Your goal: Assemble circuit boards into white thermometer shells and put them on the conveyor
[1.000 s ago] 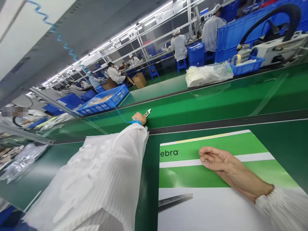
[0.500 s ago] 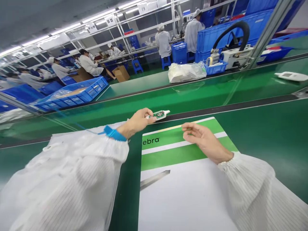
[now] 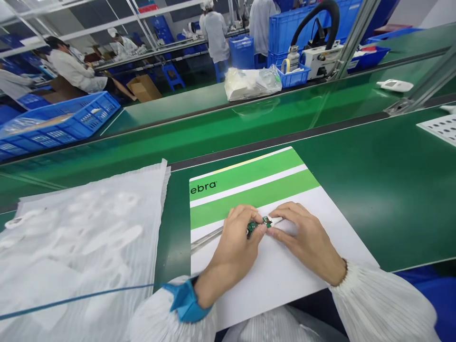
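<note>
Between my two hands is a small open white device with a green circuit board (image 3: 266, 221), its narrow white tip pointing right. My left hand (image 3: 237, 237) pinches the board end, with fingers covering much of it. The thumb and fingers of my right hand (image 3: 306, 237) close around the white tip. Both hands are over a white sheet with green bands (image 3: 249, 194), printed "ebra". A long, flat metal tool (image 3: 206, 240) lies on the sheet and passes behind my left hand. A blue wrist strap (image 3: 190, 301) circles my left wrist.
A white plastic bag or sheet (image 3: 107, 190) with blurred white parts lies left. Behind the green bench stand a blue crate (image 3: 81, 121), a clear bag (image 3: 252, 83) and a machine with a black hose (image 3: 320, 61). A white device (image 3: 394, 85) and a perforated tray (image 3: 441, 127) are right.
My left hand has brought the device from the bench's far edge back over the sheet. My right hand has come in and closed on its tip. The view has shifted down and right.
</note>
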The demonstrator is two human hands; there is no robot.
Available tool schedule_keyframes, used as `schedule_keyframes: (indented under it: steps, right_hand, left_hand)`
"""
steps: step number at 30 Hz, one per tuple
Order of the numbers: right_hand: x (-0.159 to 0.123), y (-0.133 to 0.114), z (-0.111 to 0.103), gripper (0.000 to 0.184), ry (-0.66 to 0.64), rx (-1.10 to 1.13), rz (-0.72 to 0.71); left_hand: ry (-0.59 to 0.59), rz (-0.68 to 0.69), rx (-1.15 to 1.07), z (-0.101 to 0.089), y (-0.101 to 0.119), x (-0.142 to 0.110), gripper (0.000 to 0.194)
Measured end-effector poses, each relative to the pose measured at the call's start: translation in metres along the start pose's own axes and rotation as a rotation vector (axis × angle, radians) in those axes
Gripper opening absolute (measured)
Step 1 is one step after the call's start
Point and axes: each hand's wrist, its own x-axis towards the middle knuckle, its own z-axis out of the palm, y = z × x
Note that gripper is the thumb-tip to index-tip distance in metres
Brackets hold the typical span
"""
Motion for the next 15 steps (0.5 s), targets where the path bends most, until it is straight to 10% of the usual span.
schedule_keyframes:
  steps: [9, 15]
  right_hand:
    - [-0.003, -0.003, 0.000, 0.021, 0.046, -0.077, -0.058]
    - [-0.002, -0.003, -0.001, 0.018, 0.037, -0.105, -0.043]
  left_hand:
    - [-0.082, -0.208, -0.061, -0.003, 0.011, 0.034, 0.004]
    - [-0.109, 0.069, 0.021, -0.038, -0.014, 0.008, 0.028]
